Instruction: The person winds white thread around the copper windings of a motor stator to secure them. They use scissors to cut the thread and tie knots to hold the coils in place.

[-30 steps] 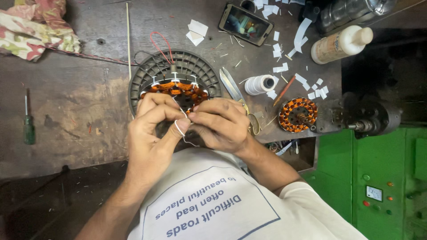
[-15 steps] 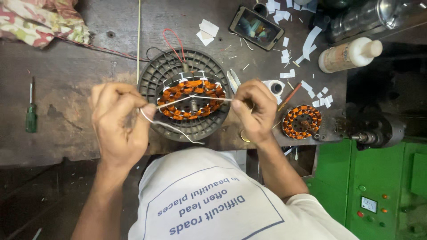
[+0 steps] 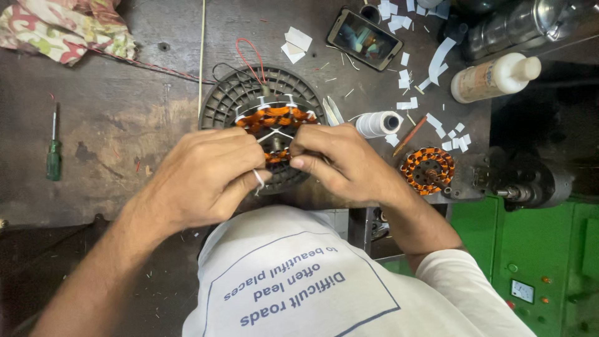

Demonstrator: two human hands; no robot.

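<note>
Stator winding (image 3: 274,122), a ring of orange-copper coils with white insulating slips between them, is sitting in the middle of a round grey ribbed housing (image 3: 228,103) on the bench (image 3: 118,125), just ahead of my chest. I am holding a white cord (image 3: 274,134) that is running in a shallow V across the coils. My left hand (image 3: 206,175) is closing its grip into a fist on one end, with a loop of cord showing under the fingers. My right hand (image 3: 340,162) is pinching the other end, fingertips pressed together against the winding's near edge. Red and black leads (image 3: 249,56) are curling out from the far rim of the housing.

The bench is dark, scuffed wood. On it are lying a green-handled screwdriver (image 3: 53,153) well to the left, a flowered cloth (image 3: 68,28) at the far left corner, a phone (image 3: 365,39), scattered white paper slips (image 3: 437,59), a spool of white thread (image 3: 377,123), a second smaller stator (image 3: 427,170) to the right, and a pale bottle (image 3: 493,76) on its side. A green machine cabinet (image 3: 549,268) is standing at the right.
</note>
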